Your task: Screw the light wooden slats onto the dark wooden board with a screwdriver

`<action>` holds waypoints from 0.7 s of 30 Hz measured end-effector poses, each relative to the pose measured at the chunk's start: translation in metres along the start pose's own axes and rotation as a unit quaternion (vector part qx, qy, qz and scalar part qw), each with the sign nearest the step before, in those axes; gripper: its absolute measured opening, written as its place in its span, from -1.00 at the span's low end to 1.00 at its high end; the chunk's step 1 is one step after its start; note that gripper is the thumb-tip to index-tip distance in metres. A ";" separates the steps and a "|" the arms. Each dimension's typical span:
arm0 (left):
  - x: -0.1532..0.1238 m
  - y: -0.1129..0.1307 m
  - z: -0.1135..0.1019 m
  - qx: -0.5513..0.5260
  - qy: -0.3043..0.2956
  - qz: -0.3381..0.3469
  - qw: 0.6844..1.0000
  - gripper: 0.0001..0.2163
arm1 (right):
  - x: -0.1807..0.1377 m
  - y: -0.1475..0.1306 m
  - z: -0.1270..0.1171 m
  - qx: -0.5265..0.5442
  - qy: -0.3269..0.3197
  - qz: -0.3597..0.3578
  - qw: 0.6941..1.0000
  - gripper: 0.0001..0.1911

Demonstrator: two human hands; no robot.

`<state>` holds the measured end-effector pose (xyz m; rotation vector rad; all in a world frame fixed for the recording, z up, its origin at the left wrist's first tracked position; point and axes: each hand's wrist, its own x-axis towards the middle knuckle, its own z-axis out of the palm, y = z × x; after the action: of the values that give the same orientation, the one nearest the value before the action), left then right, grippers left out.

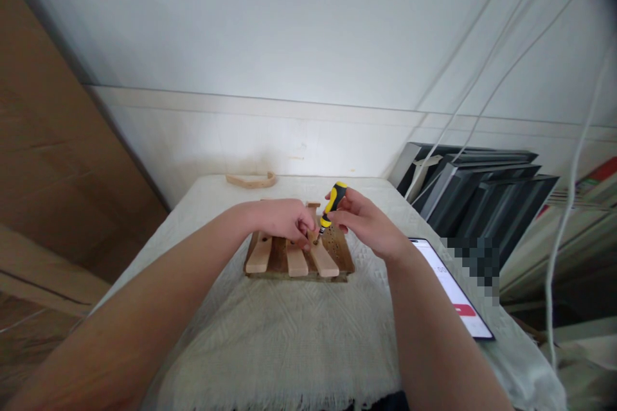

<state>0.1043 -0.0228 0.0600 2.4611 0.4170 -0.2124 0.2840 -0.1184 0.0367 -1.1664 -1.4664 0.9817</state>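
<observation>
A dark wooden board (341,250) with three light wooden slats (296,261) lying on it sits in the middle of a cloth-covered table (270,327). My right hand (369,221) grips a yellow and black screwdriver (332,203), tilted, its tip down at the board near the right slat. My left hand (284,219) rests on the slats, fingers pinched close beside the screwdriver tip; what they pinch is too small to make out.
A curved wooden piece (250,180) lies at the table's far edge. A phone (450,287) with a lit screen lies at the right edge. Dark frames (486,196) lean against the wall on the right. White cables (486,77) hang there. Cardboard (53,160) stands left.
</observation>
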 end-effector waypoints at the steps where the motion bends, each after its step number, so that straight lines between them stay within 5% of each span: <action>1: 0.000 0.000 0.000 0.001 0.001 0.002 1.000 -0.85 | -0.001 -0.001 0.000 0.010 -0.011 -0.011 1.000 -0.79; 9: -0.001 0.005 -0.001 0.007 0.002 -0.019 1.000 -0.85 | 0.003 0.004 -0.001 -0.051 0.029 0.001 0.998 -0.69; 16: 0.000 0.003 -0.001 0.010 -0.019 -0.020 1.000 -0.85 | -0.004 -0.008 0.000 0.067 -0.023 -0.010 0.997 -0.68; 21: -0.002 0.008 -0.002 0.009 -0.018 -0.029 0.999 -0.84 | 0.000 -0.001 -0.002 -0.023 0.011 -0.009 1.000 -0.68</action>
<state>0.1054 -0.0279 0.0665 2.4605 0.4745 -0.2844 0.2858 -0.1184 0.0381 -1.1926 -1.4866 0.9248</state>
